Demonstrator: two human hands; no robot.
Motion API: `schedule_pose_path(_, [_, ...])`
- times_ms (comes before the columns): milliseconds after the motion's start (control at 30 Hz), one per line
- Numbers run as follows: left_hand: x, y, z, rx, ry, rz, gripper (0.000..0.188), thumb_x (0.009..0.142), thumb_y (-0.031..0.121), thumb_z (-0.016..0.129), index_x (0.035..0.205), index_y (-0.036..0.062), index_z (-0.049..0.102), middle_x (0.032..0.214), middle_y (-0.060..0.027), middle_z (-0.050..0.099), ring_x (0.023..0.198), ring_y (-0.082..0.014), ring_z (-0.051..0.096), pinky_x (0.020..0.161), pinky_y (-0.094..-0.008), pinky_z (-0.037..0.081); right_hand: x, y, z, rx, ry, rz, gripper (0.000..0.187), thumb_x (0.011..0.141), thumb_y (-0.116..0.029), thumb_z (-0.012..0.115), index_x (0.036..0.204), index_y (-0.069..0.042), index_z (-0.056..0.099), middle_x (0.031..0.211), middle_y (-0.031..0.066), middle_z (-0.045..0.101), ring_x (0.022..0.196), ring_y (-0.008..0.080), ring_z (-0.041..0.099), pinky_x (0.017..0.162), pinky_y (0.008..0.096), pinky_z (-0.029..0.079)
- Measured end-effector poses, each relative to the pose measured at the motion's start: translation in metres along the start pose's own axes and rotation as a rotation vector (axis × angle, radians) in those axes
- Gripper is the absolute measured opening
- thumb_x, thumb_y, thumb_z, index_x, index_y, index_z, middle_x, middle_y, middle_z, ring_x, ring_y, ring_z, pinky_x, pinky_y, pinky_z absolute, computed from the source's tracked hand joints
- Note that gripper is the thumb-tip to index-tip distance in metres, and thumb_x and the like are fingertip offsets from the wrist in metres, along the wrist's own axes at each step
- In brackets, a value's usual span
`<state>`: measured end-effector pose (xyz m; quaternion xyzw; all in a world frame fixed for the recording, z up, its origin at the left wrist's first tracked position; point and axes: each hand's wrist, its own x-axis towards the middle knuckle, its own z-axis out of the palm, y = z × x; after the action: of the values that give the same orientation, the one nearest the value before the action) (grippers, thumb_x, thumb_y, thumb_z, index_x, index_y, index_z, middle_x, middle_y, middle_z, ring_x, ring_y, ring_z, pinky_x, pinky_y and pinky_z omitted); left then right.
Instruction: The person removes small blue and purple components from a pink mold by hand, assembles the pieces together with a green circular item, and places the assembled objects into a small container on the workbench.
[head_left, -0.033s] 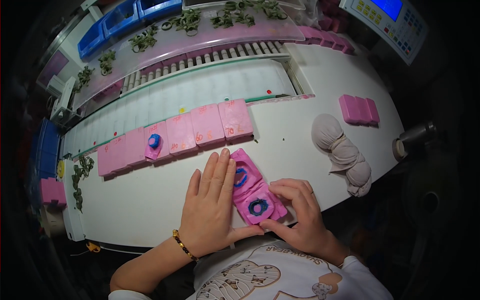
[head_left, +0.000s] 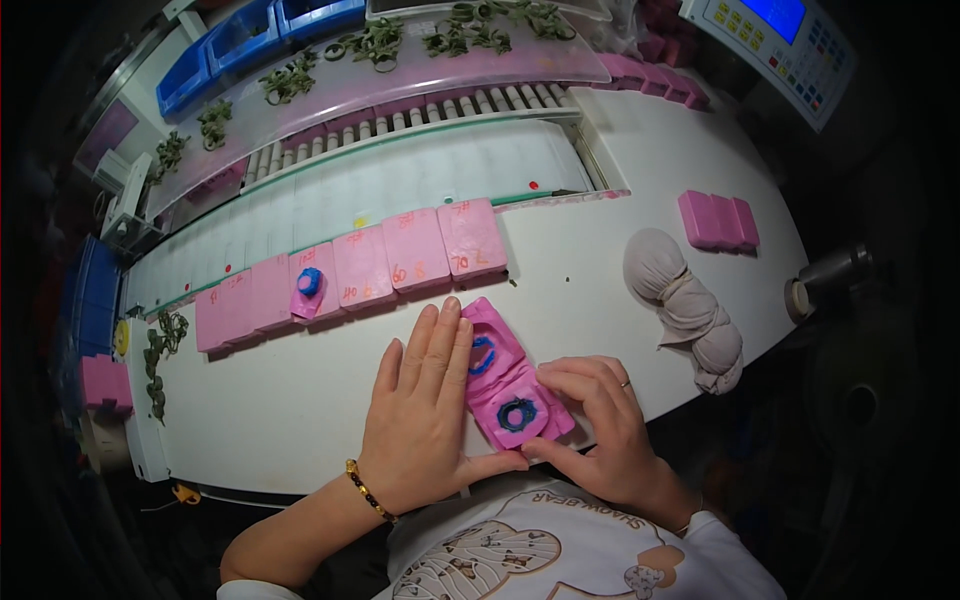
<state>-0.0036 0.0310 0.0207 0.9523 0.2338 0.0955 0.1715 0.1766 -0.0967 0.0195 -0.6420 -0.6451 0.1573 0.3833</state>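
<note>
Head view: an opened pink mould [head_left: 508,382] lies between both hands on the white bench [head_left: 300,420].

Its long axis runs from upper left to lower right, both halves face up with a blue ring [head_left: 517,413] in the nearer one. The left hand [head_left: 425,420] lies flat along its left edge, fingers [head_left: 440,345] together and pointing away, thumb at the near corner. The right hand [head_left: 600,420] curls round the lower right end, fingertips touching, equally near. A row of pink blocks [head_left: 350,272] lies beyond.
</note>
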Motion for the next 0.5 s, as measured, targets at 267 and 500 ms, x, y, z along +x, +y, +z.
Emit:
schedule_pose_path(267, [-0.001,-0.001,0.001,-0.016,0.014,0.018,0.121,0.067,0.072,0.069,0.145,-0.0106,0.026,0.154,-0.0274,0.024,0.142,-0.0421,0.025,0.108,-0.0561,0.028,0.015,0.002,-0.009,-0.058,-0.175,-0.154,0.059,0.068,-0.014,0.08,0.122,-0.003,0.058,0.119,0.0115,0.058,0.106,0.0315,0.053,0.091,0.0395,0.046])
schedule_pose_path(500, [0.0,-0.002,-0.001,-0.009,0.008,0.039,0.121,0.067,0.071,0.07,0.144,-0.0121,0.028,0.15,-0.032,0.027,0.14,-0.0452,0.027,0.112,-0.0521,0.024,0.013,0.002,-0.002,-0.066,-0.165,-0.156,0.058,0.07,-0.014,0.08,0.122,-0.002,0.057,0.12,0.0143,0.056,0.105,0.031,0.056,0.089,0.0382,0.049])
